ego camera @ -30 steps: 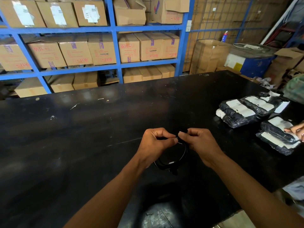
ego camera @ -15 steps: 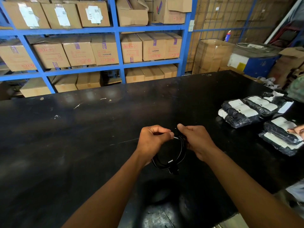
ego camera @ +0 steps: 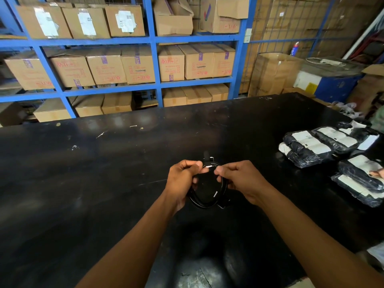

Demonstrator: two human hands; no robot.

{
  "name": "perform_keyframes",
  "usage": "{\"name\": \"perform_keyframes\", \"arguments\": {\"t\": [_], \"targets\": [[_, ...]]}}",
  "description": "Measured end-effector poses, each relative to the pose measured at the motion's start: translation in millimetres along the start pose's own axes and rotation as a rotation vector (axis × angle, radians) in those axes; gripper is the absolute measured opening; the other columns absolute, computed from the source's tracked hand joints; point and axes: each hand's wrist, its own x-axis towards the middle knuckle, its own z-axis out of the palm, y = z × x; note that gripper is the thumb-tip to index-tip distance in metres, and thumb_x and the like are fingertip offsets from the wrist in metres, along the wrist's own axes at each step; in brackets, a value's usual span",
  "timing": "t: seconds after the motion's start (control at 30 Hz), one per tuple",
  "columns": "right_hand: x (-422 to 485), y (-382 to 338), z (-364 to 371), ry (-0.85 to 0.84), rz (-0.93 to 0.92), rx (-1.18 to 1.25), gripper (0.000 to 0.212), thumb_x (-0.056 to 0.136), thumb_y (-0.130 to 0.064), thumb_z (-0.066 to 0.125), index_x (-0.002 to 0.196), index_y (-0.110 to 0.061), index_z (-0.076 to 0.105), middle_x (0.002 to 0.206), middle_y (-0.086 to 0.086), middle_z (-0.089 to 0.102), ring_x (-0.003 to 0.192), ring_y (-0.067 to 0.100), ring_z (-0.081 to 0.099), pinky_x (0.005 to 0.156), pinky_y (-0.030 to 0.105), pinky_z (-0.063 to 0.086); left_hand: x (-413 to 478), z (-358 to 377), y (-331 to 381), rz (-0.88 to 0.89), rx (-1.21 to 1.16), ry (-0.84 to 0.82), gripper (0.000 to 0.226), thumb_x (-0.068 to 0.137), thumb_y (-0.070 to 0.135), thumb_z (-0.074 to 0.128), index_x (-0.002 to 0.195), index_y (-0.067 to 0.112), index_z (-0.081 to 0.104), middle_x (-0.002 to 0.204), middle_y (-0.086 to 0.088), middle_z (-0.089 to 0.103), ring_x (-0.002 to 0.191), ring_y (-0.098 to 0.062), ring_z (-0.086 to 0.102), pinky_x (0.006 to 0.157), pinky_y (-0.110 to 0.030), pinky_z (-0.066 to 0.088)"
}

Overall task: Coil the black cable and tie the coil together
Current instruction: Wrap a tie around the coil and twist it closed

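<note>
A coiled black cable [ego camera: 204, 201] hangs between my hands just above the black table [ego camera: 83, 183]. My left hand [ego camera: 184, 179] grips the coil's left side, thumb and forefinger pinching one end of a thin white tie [ego camera: 208, 166] at the coil's top. My right hand [ego camera: 241, 179] holds the right side and pinches the tie's other end. A black plug end [ego camera: 206, 155] sticks up behind the tie. Another connector pokes out at the coil's lower right.
Several black plastic-wrapped packets with white labels [ego camera: 324, 144] lie at the table's right, where another person's fingers [ego camera: 377, 173] touch one. Blue shelving [ego camera: 154, 65] with cardboard boxes stands behind the table. A tall carton [ego camera: 272, 73] and a blue cart stand at right.
My hands have drawn slightly apart at the top of the coil, showing the white tie between the fingertips. The coil has turned a little and the plug end now sticks up behind.
</note>
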Motion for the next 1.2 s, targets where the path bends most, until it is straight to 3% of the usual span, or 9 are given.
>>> {"name": "perform_keyframes", "arguments": {"t": [0.2,0.33,0.43,0.53,0.7,0.93,1.03,1.13,1.2], "targets": [[13,2,-1,0.018,-0.057,-0.168,0.020,0.095,-0.022,0.059,0.093,-0.011,0.075,0.090,0.010,0.073,0.098,0.028,0.067,0.087,0.039,0.051,11,3,-3,-0.288,0.190,-0.068,0.036,0.106,0.029,0.039,0.087,0.008,0.062,0.057,0.002,0.055,0.053,-0.011,0.051,0.051,-0.023,0.042],[25,6,2,0.055,-0.111,-0.233,0.020,0.095,-0.025,0.059,0.106,-0.017,0.074,0.096,0.001,0.075,0.096,0.017,0.067,0.093,0.038,0.050,23,13,-12,-0.197,0.178,0.054,0.039,0.106,0.030,0.035,0.076,0.015,0.055,0.047,0.009,0.041,0.046,-0.008,0.035,0.048,-0.024,0.031],[37,8,1,0.155,-0.162,-0.256,0.037,0.088,-0.029,0.068,0.124,-0.019,0.066,0.111,-0.003,0.070,0.106,0.012,0.064,0.092,0.028,0.047,33,23,-18,-0.127,0.081,0.260,0.037,0.104,0.026,0.038,0.073,0.015,0.054,0.047,0.008,0.041,0.045,-0.009,0.034,0.048,-0.026,0.030],[40,15,2,0.168,-0.069,-0.158,0.047,0.083,-0.037,0.073,0.123,-0.019,0.058,0.100,-0.003,0.065,0.095,0.015,0.065,0.088,0.035,0.055,40,21,-19,-0.084,-0.025,0.423,0.035,0.104,0.024,0.038,0.073,0.015,0.052,0.045,0.008,0.040,0.040,-0.008,0.033,0.045,-0.025,0.029],[39,24,24,-0.099,0.179,0.275,0.020,0.086,-0.018,0.073,0.098,-0.009,0.060,0.081,0.010,0.064,0.069,0.019,0.061,0.060,0.027,0.057,46,9,-20,-0.005,-0.171,0.572,0.038,0.105,0.025,0.037,0.070,0.016,0.050,0.036,0.013,0.040,0.032,-0.003,0.034,0.044,-0.025,0.029],[85,35,86,0.009,0.192,0.329,0.013,0.080,-0.005,0.078,0.084,-0.001,0.066,0.086,0.015,0.070,0.070,0.017,0.067,0.067,0.031,0.060,50,-45,-35,-0.138,-0.348,0.663,0.033,0.105,0.016,0.036,0.083,0.008,0.059,0.060,-0.001,0.053,0.053,-0.013,0.048,0.052,-0.026,0.041],[105,38,111,0.013,0.189,0.288,0.013,0.079,0.000,0.077,0.086,0.002,0.067,0.084,0.013,0.070,0.074,0.018,0.068,0.066,0.028,0.058,56,-75,-40,-0.237,-0.176,0.623,0.035,0.098,0.006,0.038,0.077,0.013,0.066,0.060,0.000,0.060,0.056,-0.012,0.053,0.056,-0.027,0.044],[129,42,138,0.004,0.179,0.232,0.016,0.076,0.005,0.077,0.086,-0.001,0.066,0.083,0.014,0.071,0.073,0.021,0.068,0.072,0.034,0.059,68,-108,-52,-0.296,-0.032,0.598,0.027,0.095,0.003,0.047,0.076,0.012,0.065,0.070,-0.005,0.061,0.060,-0.015,0.054,0.058,-0.026,0.045],[149,47,158,0.015,0.184,0.176,0.018,0.074,0.003,0.078,0.087,-0.003,0.067,0.081,0.013,0.073,0.070,0.022,0.069,0.074,0.038,0.059,86,-131,-61,-0.311,0.050,0.630,0.026,0.091,0.002,0.054,0.068,0.012,0.060,0.064,-0.006,0.060,0.058,-0.019,0.056,0.059,-0.026,0.046]]}}
